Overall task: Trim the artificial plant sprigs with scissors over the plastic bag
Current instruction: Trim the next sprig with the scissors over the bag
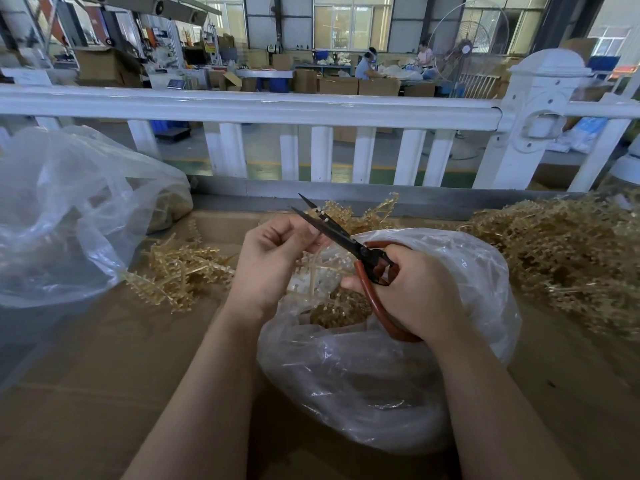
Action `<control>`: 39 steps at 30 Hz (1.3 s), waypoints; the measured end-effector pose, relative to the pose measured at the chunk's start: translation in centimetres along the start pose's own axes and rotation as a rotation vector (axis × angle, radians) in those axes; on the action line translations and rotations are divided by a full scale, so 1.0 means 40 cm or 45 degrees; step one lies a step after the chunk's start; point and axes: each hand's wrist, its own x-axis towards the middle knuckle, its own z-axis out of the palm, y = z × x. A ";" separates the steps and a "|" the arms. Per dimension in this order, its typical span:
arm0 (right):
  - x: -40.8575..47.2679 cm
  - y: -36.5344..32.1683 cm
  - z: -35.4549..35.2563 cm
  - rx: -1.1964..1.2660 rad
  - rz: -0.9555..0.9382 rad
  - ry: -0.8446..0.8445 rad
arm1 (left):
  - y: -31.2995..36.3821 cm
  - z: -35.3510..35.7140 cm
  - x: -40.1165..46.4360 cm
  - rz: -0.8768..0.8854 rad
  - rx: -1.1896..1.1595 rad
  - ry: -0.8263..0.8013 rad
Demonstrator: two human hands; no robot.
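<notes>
Lower loop of the red-handled black-bladed scissors (349,242) hidden behind the right hand (412,292), stem of the pale tan plastic sprig (320,271) covered by the left hand (273,261), large crumpled clear plastic bag (62,216) cut off at left edge, heap of tan sprigs (568,258) cut off at right, distant seated workers (367,65) too small to make out.

A factory floor or assembly workshop, judging by the tall hall with large windows (349,27) at 12 o'clock. Stacked cardboard boxes (341,85) and long benches with seated workers (367,65) beyond a white railing (249,107). A big industrial fan (465,46) at 1 o'clock, machinery (104,29) at 11 o'clock. Green floor with yellow lane markings (263,164). Up close, a cardboard-covered worktable (104,358) with heaps of tan plastic sprigs (568,251) at 3 o'clock and clear bulk bags (69,216) at 9 o'clock.
</notes>
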 end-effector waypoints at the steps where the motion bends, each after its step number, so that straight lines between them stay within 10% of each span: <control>1: 0.001 0.000 0.000 -0.018 -0.004 -0.002 | 0.000 0.000 0.000 -0.005 0.014 -0.004; 23: -0.002 -0.004 -0.002 -0.042 -0.029 0.020 | -0.004 0.011 -0.007 -0.033 -0.068 -0.107; 39: 0.001 0.002 0.000 -0.107 -0.027 0.038 | -0.019 0.006 -0.011 0.097 0.461 0.104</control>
